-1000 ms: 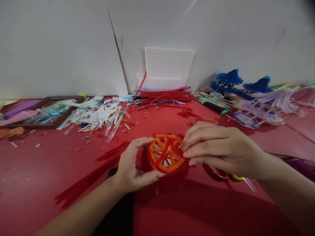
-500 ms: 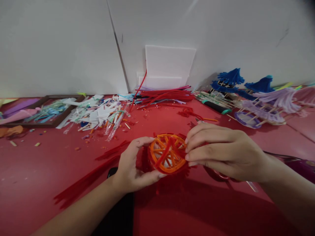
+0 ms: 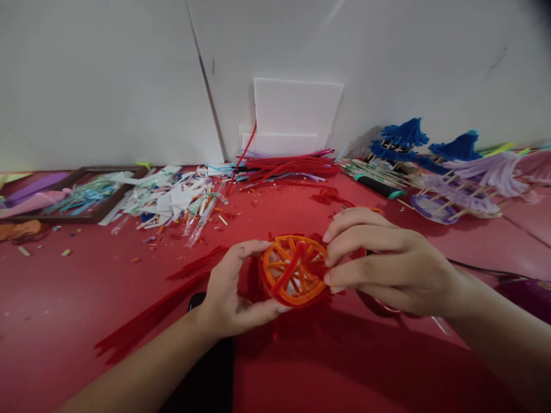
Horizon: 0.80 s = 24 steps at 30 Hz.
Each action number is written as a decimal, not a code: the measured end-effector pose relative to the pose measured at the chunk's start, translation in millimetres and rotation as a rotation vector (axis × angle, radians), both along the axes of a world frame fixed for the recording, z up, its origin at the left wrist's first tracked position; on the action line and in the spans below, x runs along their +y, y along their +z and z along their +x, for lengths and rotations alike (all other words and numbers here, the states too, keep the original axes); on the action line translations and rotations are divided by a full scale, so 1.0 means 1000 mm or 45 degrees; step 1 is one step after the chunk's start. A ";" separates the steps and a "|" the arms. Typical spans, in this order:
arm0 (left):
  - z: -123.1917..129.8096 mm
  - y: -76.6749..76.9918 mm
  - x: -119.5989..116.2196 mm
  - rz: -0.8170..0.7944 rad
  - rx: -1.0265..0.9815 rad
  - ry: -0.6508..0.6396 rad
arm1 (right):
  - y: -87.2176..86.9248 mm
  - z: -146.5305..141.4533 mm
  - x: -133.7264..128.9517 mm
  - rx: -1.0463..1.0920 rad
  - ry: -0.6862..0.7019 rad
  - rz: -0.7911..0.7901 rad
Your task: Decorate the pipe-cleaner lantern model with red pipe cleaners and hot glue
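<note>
A round wheel-like piece of orange and red pipe cleaners is held just above the red table. Orange spokes cross its ring, and a bent red pipe cleaner lies across its face. My left hand grips the left side, thumb below and fingers above. At the right edge, my right hand has its fingertips pressed on the piece where the red strand ends. Those fingertips partly hide the right rim. Under my right hand, a red-handled tool is mostly covered.
Loose red pipe cleaners lie left, beside a black phone-like object. Behind are scraps, a brown frame, a bundle of pipe cleaners and a white board. Blue and lilac tiered models stand at right.
My right fingers have shifted slightly, with the upper fingers raised and spread a little more. The wheel piece and my left hand have barely moved.
</note>
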<state>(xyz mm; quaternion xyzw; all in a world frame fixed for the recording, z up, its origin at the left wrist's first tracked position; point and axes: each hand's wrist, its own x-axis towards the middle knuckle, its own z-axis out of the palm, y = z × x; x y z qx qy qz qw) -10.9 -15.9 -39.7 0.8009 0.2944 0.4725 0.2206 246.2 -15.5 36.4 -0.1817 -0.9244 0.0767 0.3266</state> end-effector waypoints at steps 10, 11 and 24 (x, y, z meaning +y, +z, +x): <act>-0.001 -0.001 0.000 -0.043 -0.005 -0.022 | -0.004 0.000 0.002 0.070 -0.023 -0.095; -0.001 -0.001 0.000 -0.042 -0.004 -0.025 | -0.003 0.000 0.001 0.062 -0.039 -0.087; 0.001 0.007 0.002 0.032 0.087 -0.051 | 0.000 -0.002 -0.001 0.226 -0.117 -0.330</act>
